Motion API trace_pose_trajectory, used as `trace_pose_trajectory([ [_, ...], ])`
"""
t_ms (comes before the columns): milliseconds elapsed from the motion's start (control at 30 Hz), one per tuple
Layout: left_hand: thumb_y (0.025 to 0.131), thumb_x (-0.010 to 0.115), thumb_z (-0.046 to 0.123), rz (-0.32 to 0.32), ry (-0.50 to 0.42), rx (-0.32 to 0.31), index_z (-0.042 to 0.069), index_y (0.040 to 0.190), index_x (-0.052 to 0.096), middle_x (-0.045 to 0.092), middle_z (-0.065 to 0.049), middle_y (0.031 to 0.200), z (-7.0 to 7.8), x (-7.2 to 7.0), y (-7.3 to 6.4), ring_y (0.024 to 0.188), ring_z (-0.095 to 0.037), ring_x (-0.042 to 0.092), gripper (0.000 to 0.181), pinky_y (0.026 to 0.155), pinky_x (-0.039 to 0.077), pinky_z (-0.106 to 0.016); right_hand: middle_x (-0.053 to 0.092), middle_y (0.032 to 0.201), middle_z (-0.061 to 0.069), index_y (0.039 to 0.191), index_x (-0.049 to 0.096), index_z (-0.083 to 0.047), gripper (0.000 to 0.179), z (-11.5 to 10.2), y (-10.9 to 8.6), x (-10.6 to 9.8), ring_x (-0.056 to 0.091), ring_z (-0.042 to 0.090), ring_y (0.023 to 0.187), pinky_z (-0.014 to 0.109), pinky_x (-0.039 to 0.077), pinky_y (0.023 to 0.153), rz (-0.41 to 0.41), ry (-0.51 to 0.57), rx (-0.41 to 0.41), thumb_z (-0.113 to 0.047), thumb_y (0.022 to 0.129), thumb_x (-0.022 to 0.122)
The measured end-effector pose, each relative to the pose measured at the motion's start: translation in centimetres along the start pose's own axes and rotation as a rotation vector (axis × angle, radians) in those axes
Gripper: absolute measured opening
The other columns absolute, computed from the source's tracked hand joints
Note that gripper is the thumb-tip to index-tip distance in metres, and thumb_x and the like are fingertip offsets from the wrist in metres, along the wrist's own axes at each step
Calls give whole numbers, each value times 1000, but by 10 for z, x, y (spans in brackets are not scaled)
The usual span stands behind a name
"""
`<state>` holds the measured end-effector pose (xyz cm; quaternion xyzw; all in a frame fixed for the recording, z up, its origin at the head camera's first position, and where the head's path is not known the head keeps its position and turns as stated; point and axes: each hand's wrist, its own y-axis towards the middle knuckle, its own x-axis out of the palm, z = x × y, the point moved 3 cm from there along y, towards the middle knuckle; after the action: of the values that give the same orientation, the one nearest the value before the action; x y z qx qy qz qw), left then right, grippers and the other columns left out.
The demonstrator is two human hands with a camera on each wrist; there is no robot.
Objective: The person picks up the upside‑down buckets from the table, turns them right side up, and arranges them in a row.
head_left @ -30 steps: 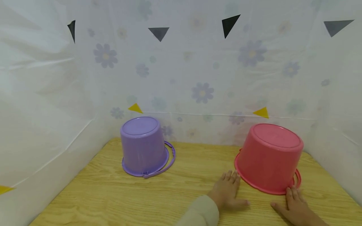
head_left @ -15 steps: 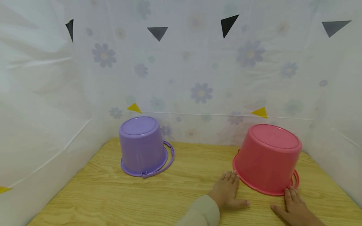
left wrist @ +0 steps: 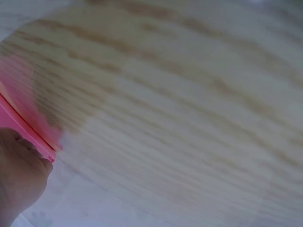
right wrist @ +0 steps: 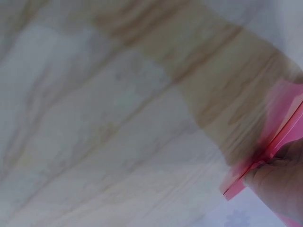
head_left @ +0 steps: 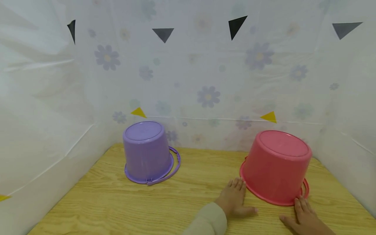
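Observation:
A red-pink bucket stands upside down on the right of the table. My left hand lies palm down with its fingers straight, the fingertips at the bucket's left front rim. At the right front rim, beside the bucket's handle, are the fingertips of my right hand, also extended. In the left wrist view that hand is against the pink rim. The right wrist view has the other hand at the rim. Further left, a purple bucket is upside down, its handle on the table.
The wood-grain table is enclosed by white sheeting with a floral print at the back. Black, grey and yellow triangles, among them a yellow triangle, are on the sheeting. The purple bucket's handle sticks out to its right.
The red-pink bucket has slid slightly toward me and to the left, my hands staying at its rim. The whole view has shifted a little. The purple bucket stays in place.

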<state>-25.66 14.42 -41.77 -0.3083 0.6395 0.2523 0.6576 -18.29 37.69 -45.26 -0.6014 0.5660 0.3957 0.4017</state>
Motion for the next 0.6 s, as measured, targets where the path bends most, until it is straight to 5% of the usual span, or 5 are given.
trace_pose_trajectory([
  [600, 84, 32, 73, 38, -4, 3, 13, 147, 25, 25, -1, 153, -8, -5, -7, 143, -12, 20, 87, 116, 20, -23, 2, 135, 52, 131, 10, 31, 97, -11, -3, 2, 1, 67, 122, 74, 25, 92, -118, 57, 54, -48, 90, 51],
])
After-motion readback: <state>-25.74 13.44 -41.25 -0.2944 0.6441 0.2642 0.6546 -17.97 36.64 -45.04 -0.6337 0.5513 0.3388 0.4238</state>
